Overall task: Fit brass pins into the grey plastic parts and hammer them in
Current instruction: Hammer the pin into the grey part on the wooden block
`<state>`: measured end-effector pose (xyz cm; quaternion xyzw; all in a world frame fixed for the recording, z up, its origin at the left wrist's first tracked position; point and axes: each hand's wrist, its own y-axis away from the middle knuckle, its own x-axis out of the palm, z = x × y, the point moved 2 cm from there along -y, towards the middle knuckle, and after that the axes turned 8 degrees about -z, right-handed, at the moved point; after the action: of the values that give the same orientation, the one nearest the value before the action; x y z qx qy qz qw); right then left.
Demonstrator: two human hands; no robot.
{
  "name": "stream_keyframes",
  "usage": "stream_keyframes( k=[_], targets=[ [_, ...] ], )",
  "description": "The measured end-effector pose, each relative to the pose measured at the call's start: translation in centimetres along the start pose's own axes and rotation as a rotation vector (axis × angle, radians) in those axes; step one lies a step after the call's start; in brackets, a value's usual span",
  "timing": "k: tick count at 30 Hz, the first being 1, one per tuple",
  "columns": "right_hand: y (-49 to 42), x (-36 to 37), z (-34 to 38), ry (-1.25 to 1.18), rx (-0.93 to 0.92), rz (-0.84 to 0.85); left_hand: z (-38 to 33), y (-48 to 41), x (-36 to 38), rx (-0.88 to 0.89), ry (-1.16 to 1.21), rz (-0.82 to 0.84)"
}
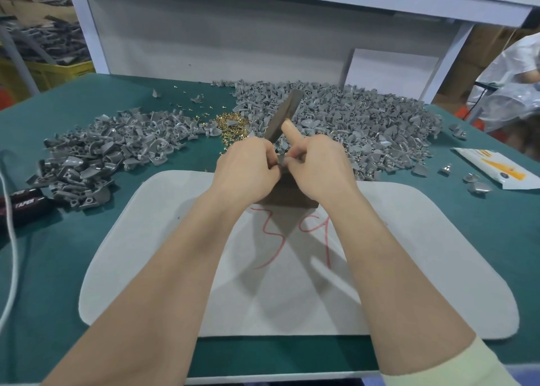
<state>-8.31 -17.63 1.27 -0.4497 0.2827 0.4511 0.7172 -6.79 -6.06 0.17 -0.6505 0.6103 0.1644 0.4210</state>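
Readable text: "TAPER" in white on a black item (pixel 25 202) at the left table edge, with a second, partly cut-off print of the same word just above it. Red hand-drawn marks (pixel 292 233), possibly "39", are seen on the pale grey pad (pixel 423 254). A white packet (pixel 496 173) with an orange graphic lies at far right; its print is too small to be read.

Grip: the left hand (pixel 247 171) and the right hand (pixel 320 165) are brought together at the pad's far edge. A small grey part (pixel 281 160) is pinched between the curled fingertips of both hands, narrow grip. Whether a pin is seated in it cannot be told. The right index finger (pixel 290 129) is held straight, laid along a flat metal tool (pixel 285 111) that rises tilted up and away from between the hands. The tool's lower end is hidden, so which hand carries it cannot be told.

Location: the part is held just above a dark block (pixel 287 194) that sits on the pad, mostly covered by the hands. The brass pins (pixel 230 125) are heaped just beyond the left hand, between two piles of grey plastic parts, a large pile (pixel 365 122) behind and right of the grip and a left pile (pixel 117 155) well apart. A few loose pins (pixel 198 108) are scattered further back on the green table cover (pixel 73 268).

A white cable (pixel 12 239) runs down the left edge.
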Motion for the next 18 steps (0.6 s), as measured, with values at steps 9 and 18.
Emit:
stream_keyframes(
  k=[9, 18],
  targets=[
    [-0.2, -0.1, 0.0, -0.003, -0.005, 0.025, 0.1, -0.1, 0.1, 0.01, -0.006, -0.007],
    [-0.4, -1.7, -1.3, -0.257, 0.03, -0.105, 1.1, -0.4, -0.4, -0.109, -0.076, -0.098]
  ],
)
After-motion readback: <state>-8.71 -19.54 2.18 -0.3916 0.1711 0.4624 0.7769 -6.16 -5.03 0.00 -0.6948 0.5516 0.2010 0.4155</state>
